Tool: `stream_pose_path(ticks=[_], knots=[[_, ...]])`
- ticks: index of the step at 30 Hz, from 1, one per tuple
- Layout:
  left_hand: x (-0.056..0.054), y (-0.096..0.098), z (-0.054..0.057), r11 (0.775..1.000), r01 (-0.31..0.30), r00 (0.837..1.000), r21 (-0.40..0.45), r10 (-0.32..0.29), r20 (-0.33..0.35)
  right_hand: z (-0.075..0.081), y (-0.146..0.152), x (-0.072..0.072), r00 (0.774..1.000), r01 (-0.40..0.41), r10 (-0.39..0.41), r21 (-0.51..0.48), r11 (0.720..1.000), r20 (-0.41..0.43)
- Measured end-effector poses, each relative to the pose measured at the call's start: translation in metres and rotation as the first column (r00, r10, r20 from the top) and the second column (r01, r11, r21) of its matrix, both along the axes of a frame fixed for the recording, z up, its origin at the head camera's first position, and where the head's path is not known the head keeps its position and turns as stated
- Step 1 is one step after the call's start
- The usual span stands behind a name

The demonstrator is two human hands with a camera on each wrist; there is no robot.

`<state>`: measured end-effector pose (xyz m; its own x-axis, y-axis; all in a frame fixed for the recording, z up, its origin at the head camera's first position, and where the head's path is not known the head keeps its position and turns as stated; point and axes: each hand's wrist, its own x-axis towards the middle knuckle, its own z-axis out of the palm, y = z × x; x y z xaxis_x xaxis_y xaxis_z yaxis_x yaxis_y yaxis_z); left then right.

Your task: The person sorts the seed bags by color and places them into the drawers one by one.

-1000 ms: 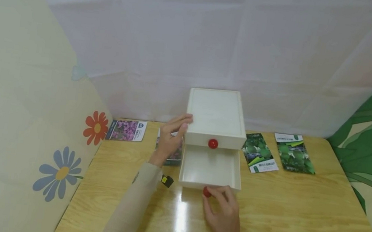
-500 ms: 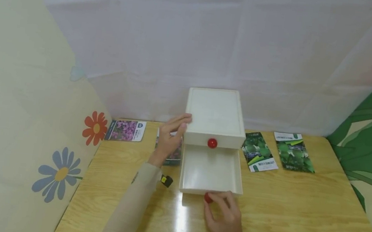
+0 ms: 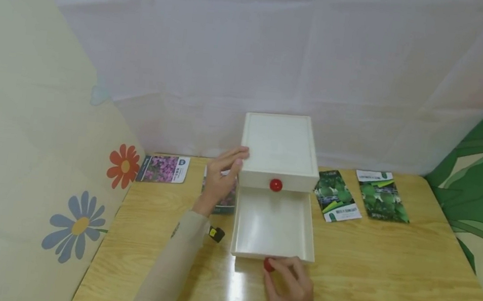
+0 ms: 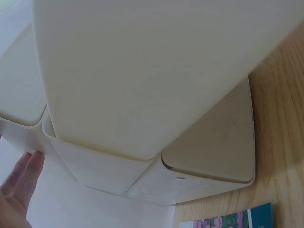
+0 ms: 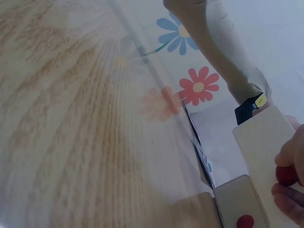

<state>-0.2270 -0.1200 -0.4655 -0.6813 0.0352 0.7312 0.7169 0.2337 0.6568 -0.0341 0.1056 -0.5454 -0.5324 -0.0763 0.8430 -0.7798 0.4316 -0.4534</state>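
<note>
A white drawer unit [image 3: 281,142] stands at the back middle of the table, with round red knobs. Its middle drawer [image 3: 275,224] is pulled out toward the person, and the bare inside shows. My right hand [image 3: 294,295] pinches that drawer's red knob [image 5: 286,175] between thumb and fingers. The top drawer, with its own red knob [image 3: 276,184], is closed; below, the bottom drawer [image 5: 237,199] is closed too. My left hand [image 3: 222,178] rests against the unit's left side, fingertips at the top edge. In the left wrist view its straight fingers [image 4: 29,173] touch the white side wall.
Flat printed packets lie on the wooden table [image 3: 370,274]: a purple-flower one [image 3: 163,169] at far left, one partly behind the left hand [image 3: 225,203], and two green ones [image 3: 338,196] to the right. A white cloth [image 3: 215,68] hangs behind.
The middle drawer has slid farther out toward the person, my right hand moving back with its knob. My left hand has stayed at the unit's left side.
</note>
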Motion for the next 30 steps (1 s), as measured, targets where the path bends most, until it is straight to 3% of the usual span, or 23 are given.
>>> stream_pose_path(ticks=[7,19,22,27,30], knots=[[0.015,0.005,0.021,1.0,0.025,1.0,0.017,-0.025,-0.002,-0.004,-0.001,0.002,1.0,0.012,-0.012,0.003,1.0,-0.007],[0.016,0.006,0.025,1.0,0.03,0.999,-0.003,-0.03,0.011,-0.006,-0.001,0.002,0.999,0.034,-0.034,-0.002,0.999,0.024],[0.015,0.006,0.024,0.999,0.034,0.999,0.003,-0.034,0.007,-0.007,-0.001,0.003,0.998,0.039,-0.039,-0.003,0.999,0.039],[0.005,0.004,0.008,1.0,0.018,1.0,-0.003,-0.018,-0.006,-0.006,-0.002,0.004,0.996,0.05,-0.05,-0.007,0.999,0.072],[0.002,0.001,0.002,1.0,0.011,1.0,-0.013,-0.011,0.026,-0.005,-0.003,0.005,0.997,0.044,-0.043,-0.014,0.999,0.067]])
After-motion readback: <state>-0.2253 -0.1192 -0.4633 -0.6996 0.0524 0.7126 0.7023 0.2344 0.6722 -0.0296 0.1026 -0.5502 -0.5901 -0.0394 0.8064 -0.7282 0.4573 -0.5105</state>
